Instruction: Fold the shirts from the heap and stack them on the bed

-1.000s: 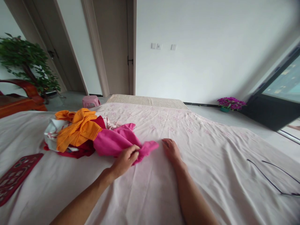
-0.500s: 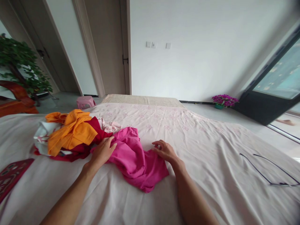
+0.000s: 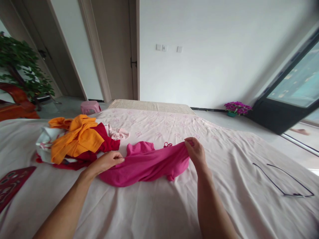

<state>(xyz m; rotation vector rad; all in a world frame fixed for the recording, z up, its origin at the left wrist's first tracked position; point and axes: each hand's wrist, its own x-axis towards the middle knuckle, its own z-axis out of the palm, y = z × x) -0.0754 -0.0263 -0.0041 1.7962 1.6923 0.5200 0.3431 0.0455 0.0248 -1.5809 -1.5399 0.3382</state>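
Note:
A bright pink garment [image 3: 149,164] is stretched sideways across the bed, with a small looped string [image 3: 167,144] at its far edge. Its exact kind is hard to tell in the folds. My left hand [image 3: 109,161] is closed in a pinch on its left part. At the upper right corner, my right hand [image 3: 195,151] grips the cloth between thumb and fingers and holds it a little raised. To the left of my left hand lies a heap of clothes, with an orange garment [image 3: 77,137] on top and red [image 3: 106,137], white and pale pink pieces around it.
A pale flowered sheet [image 3: 224,186] covers the bed. Eyeglasses [image 3: 284,192] lie on the right, and a red patterned case [image 3: 15,186] at the left edge. Beyond the bed are a pink stool [image 3: 90,107], purple flowers [image 3: 237,108] and a wooden chair [image 3: 18,103].
My right hand has taken hold of the garment and moved right and away from me, drawing it out wide. My left hand has closed on it. The looped string has come into view.

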